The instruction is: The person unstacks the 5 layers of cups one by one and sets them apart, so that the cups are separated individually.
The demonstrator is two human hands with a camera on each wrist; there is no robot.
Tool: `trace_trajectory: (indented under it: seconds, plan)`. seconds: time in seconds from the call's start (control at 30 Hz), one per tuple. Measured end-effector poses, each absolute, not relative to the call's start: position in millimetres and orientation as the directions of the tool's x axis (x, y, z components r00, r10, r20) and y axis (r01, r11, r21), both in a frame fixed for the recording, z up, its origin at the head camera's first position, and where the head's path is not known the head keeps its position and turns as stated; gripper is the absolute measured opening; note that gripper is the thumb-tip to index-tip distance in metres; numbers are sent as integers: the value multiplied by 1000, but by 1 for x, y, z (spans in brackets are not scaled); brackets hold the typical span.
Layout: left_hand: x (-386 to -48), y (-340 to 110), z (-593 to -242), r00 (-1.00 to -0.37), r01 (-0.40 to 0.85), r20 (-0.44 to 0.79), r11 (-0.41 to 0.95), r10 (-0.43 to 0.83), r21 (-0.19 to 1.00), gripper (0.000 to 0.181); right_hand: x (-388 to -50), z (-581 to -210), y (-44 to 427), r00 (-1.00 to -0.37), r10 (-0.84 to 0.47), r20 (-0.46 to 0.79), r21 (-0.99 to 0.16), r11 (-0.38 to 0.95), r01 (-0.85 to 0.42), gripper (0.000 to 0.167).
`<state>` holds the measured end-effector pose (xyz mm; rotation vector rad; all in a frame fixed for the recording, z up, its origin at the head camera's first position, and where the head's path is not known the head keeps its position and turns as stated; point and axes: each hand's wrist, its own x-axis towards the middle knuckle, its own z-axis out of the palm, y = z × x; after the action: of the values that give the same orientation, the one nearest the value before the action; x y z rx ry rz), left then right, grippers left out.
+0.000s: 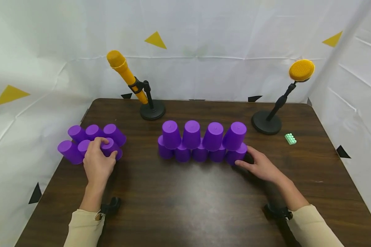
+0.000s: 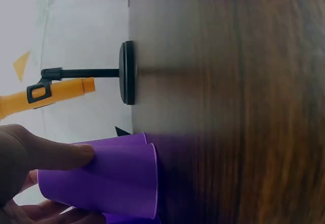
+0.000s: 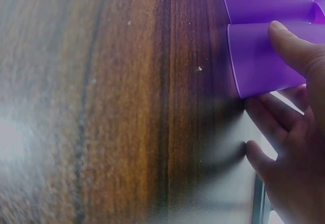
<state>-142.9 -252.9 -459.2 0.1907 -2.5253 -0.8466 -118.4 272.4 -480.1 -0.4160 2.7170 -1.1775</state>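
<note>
Toward eight o'clock, fingers of the left hand pinched a clustered cup; toward four, the right hand seemingly pinched an end cup, best lightly.

Nine upturned purple cups stand four over five, nearer the back edge of the tabletop; six matching cups cluster by its left edge.
</note>
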Motion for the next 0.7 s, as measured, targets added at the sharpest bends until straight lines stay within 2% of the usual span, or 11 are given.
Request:
trace_trajectory:
  seconds: [0.2,0.53,0.7]
  plan:
    - [-143,-256,-461,-846,46,462,825,-268,563,43,-120,-482,274,-949,-313,-27,-728,657,-196,68]
    - [-139,-258,-456,-824,66,502,834,-264,547,45,-120,-481,274,-949,-313,-47,-724,665,-183,69]
    - [-137,-251,-444,-784,117,573,849,-239,515,45,-120,-480,273,-949,-311,-52,-726,664,-177,70]
